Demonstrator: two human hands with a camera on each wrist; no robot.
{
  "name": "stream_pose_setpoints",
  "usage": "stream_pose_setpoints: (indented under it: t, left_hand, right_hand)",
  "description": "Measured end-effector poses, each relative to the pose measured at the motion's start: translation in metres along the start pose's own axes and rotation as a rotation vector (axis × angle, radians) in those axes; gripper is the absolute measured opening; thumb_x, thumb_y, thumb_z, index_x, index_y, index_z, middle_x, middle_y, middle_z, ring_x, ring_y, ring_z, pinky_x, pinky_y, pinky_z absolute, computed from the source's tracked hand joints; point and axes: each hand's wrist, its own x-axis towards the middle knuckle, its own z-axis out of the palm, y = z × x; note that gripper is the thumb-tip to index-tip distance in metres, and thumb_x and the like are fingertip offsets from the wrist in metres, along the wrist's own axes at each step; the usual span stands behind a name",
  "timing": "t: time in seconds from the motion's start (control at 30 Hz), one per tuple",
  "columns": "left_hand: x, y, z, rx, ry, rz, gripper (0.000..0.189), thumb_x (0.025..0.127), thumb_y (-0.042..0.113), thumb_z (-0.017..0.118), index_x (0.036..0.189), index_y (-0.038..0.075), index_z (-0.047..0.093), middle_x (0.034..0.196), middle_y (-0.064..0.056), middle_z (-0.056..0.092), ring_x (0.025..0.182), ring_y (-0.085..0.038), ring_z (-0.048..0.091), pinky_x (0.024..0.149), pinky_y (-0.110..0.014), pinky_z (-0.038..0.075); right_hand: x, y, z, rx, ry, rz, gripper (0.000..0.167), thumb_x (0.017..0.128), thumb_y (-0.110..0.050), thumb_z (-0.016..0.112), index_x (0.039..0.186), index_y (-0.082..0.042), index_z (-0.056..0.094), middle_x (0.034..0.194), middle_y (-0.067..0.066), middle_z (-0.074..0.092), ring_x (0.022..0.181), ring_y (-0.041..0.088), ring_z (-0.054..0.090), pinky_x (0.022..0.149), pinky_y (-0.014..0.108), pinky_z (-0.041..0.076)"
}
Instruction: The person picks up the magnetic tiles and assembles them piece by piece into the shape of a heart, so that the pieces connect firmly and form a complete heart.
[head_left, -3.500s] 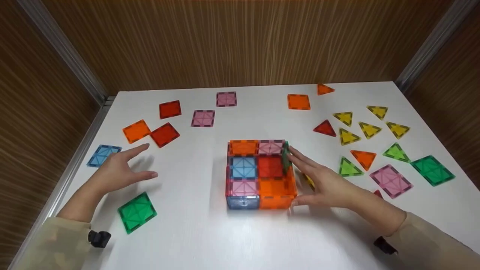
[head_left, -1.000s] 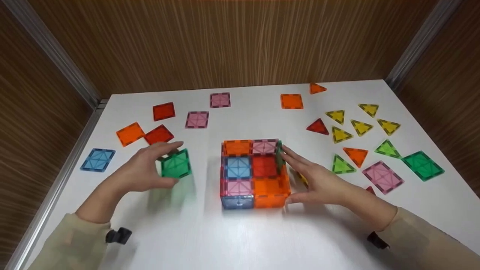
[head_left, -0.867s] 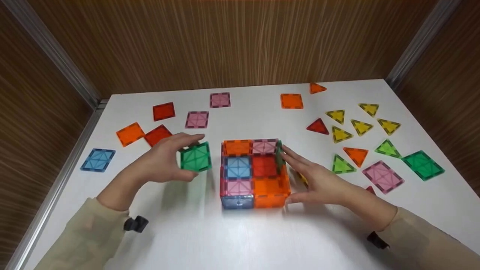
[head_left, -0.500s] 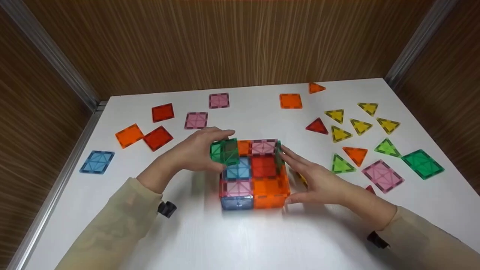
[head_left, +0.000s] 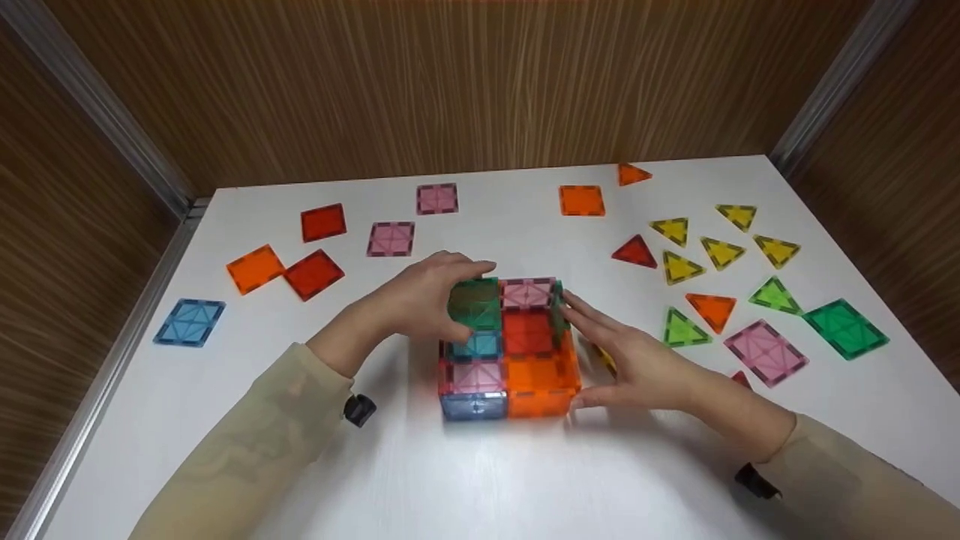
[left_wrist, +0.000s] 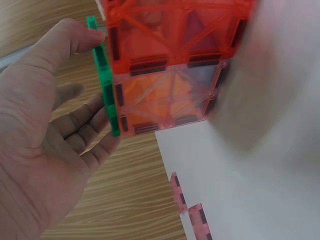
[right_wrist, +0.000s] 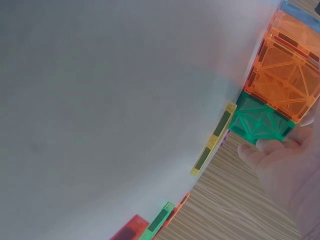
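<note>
An open-topped box of see-through magnetic tiles (head_left: 541,403) stands at the middle of the table, with orange, pink, blue and red squares showing. My left hand (head_left: 427,300) pinches a green square magnetic tile (head_left: 475,304) between thumb and fingers. That tile lies flat over the box's back left corner; in the left wrist view its edge (left_wrist: 106,80) runs along the top of the walls. On the box's right side my right hand (head_left: 645,367) rests with fairly straight fingers against a green wall tile (right_wrist: 260,120), its thumb at the front right corner.
Loose red (head_left: 322,223), orange (head_left: 255,268), pink (head_left: 391,239) and blue squares (head_left: 189,322) lie to the left and back. On the right are several yellow triangles (head_left: 722,253), light green triangles (head_left: 686,328), a pink square (head_left: 766,352) and a green square (head_left: 845,328).
My left hand has picked up the green square from the table's left side and carried it rightward onto the box's back left corner. My right hand stays at the box's right side.
</note>
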Motion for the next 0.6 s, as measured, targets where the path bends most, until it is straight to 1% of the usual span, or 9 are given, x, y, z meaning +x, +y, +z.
stream_pose_setpoints:
  t: [0.13,0.3,0.33,0.47,0.6]
  left_hand:
    - [0.002,-0.001,0.002,0.004,-0.009,0.013,0.09,0.084,0.029,0.088,0.163,0.029,0.046,0.15,-0.004,0.053,0.131,-0.023,0.051,0.113,-0.051,0.048]
    - [-0.001,-0.005,0.003,-0.025,-0.003,-0.016,0.09,0.084,0.032,0.089,0.163,0.032,0.045,0.154,-0.003,0.05,0.135,-0.023,0.049,0.113,-0.051,0.048]
    - [-0.001,-0.006,0.004,-0.033,0.001,-0.022,0.089,0.084,0.033,0.089,0.163,0.032,0.045,0.155,-0.002,0.05,0.135,-0.022,0.049,0.113,-0.051,0.048]
    - [-0.003,-0.012,0.007,-0.064,0.03,-0.006,0.087,0.085,0.036,0.088,0.162,0.029,0.047,0.151,-0.002,0.055,0.13,-0.022,0.053,0.111,-0.048,0.05]
    - [-0.004,-0.015,0.009,-0.107,0.054,0.005,0.086,0.085,0.035,0.089,0.161,0.026,0.049,0.148,0.0,0.057,0.129,-0.021,0.054,0.11,-0.048,0.051]
  right_hand:
    - [0.0,0.0,0.0,-0.002,0.003,-0.004,0.118,0.081,-0.07,0.081,0.171,-0.021,0.022,0.178,-0.006,0.009,0.157,0.027,0.031,0.113,0.054,0.046]
    - [-0.001,0.001,0.0,-0.005,0.004,-0.003,0.118,0.081,-0.07,0.081,0.171,-0.021,0.021,0.178,-0.006,0.009,0.158,0.027,0.031,0.113,0.053,0.047]
    - [-0.001,0.001,0.0,-0.003,0.003,-0.002,0.118,0.081,-0.069,0.081,0.171,-0.022,0.021,0.178,-0.007,0.009,0.157,0.027,0.031,0.112,0.053,0.047]
    - [-0.001,0.001,0.0,0.004,0.001,-0.006,0.119,0.081,-0.066,0.083,0.171,-0.019,0.022,0.178,-0.006,0.009,0.157,0.027,0.033,0.112,0.051,0.047]
    - [0.0,0.002,0.0,0.008,-0.002,-0.005,0.119,0.081,-0.066,0.083,0.171,-0.019,0.022,0.178,-0.006,0.01,0.157,0.026,0.032,0.112,0.05,0.048]
